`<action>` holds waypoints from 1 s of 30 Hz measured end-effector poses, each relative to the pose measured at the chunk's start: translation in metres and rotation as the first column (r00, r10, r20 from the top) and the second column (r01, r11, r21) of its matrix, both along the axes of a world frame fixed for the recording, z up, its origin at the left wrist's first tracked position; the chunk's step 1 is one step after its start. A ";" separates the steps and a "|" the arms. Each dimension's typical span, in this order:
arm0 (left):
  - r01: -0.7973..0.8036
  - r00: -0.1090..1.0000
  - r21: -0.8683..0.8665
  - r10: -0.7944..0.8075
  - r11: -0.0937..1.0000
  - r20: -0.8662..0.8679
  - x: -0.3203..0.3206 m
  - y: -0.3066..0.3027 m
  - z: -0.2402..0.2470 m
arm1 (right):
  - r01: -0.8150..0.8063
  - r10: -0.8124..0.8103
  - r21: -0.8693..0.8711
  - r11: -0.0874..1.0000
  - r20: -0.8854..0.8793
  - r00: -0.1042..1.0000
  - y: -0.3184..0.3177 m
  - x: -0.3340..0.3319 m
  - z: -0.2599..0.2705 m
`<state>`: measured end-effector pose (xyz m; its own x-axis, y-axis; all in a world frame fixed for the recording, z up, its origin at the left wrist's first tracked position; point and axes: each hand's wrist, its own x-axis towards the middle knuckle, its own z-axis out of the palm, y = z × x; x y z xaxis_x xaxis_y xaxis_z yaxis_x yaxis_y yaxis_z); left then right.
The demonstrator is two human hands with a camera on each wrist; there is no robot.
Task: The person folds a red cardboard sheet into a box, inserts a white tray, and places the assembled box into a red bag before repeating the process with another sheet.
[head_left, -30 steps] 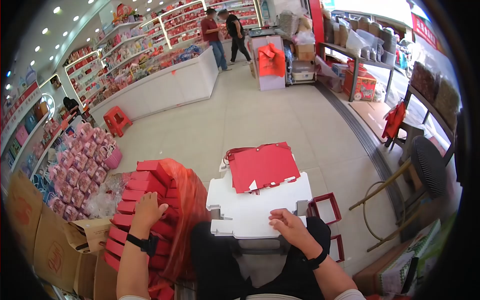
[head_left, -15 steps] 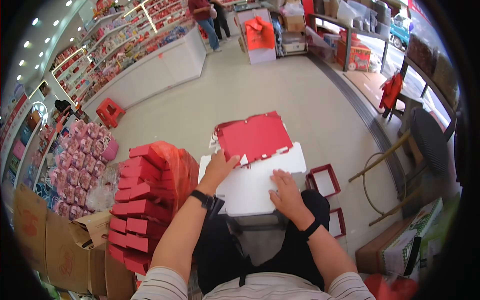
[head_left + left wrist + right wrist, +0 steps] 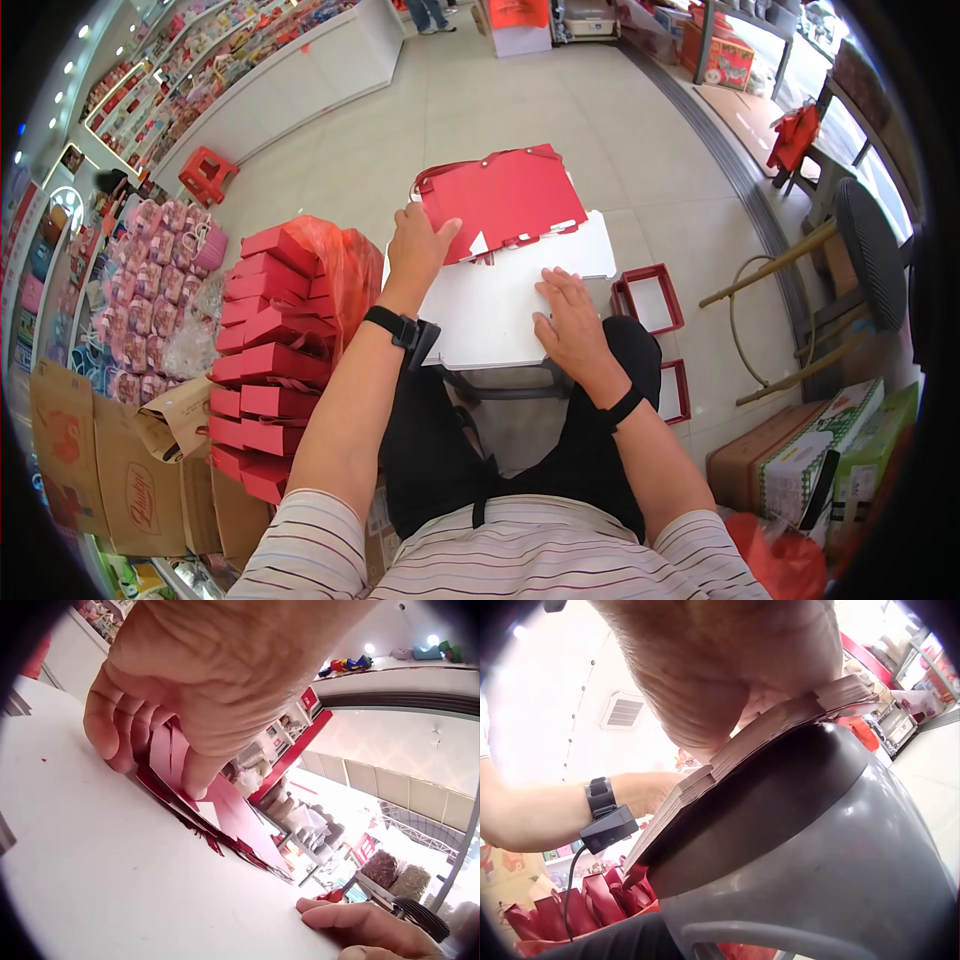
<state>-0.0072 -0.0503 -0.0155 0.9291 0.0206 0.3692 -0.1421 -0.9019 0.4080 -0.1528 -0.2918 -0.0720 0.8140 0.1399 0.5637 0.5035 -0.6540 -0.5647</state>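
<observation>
Flat red card pieces (image 3: pixel 510 198) with a dark red ribbon lie stacked at the far end of a pile of white die-cut card sheets (image 3: pixel 485 320). My left hand (image 3: pixel 418 248) pinches the near left edge of the red stack, thumb on top and fingers curled at its side, as the left wrist view shows. Flat on the white sheets near their right edge rests my right hand (image 3: pixel 572 312), fingers loosely extended. Under the sheets is a grey plastic stool (image 3: pixel 802 862), seen in the right wrist view between my knees.
Many folded red gift boxes (image 3: pixel 265 365) stand to my left beside an orange plastic bag (image 3: pixel 350 260). Two red frames, one upper (image 3: pixel 650 300) and one lower (image 3: pixel 677 392), lie on the floor at right. Cardboard cartons (image 3: pixel 140 480) are at left; a chair (image 3: pixel 865 255) stands at right.
My left hand has left the red boxes and moved right to the edge of the red card stack. My right hand stays on the white sheets. The head view has tilted down.
</observation>
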 end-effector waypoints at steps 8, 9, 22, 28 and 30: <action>-0.022 0.942 -0.427 -0.124 0.904 -0.311 0.027 -0.003 0.007 | 0.012 -0.012 -0.011 1.000 -0.001 1.000 0.000 0.000 -0.001; 0.000 0.937 -0.414 -0.145 0.910 -0.318 0.030 -0.003 0.002 | 0.012 -0.012 -0.008 1.000 0.000 1.000 0.001 0.000 -0.001; -0.048 0.937 -0.425 -0.107 0.904 -0.333 0.032 -0.017 0.011 | 0.029 -0.029 -0.032 0.999 -0.005 1.000 0.003 0.000 0.002; 0.126 0.941 -0.501 -0.263 0.856 -0.213 0.046 -0.019 -0.003 | 0.035 -0.034 -0.048 0.998 0.022 0.999 0.003 0.001 -0.002; 0.164 0.973 -0.344 -0.209 0.924 -0.097 0.078 -0.010 -0.050 | 0.040 -0.039 -0.055 0.998 0.022 0.999 0.003 0.001 -0.002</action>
<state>0.0704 -0.0602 -0.0655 0.9673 -0.0575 0.2471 -0.2203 -0.6737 0.7054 -0.1518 -0.2886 -0.0745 0.8076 0.1393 0.5731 0.4879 -0.7037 -0.5165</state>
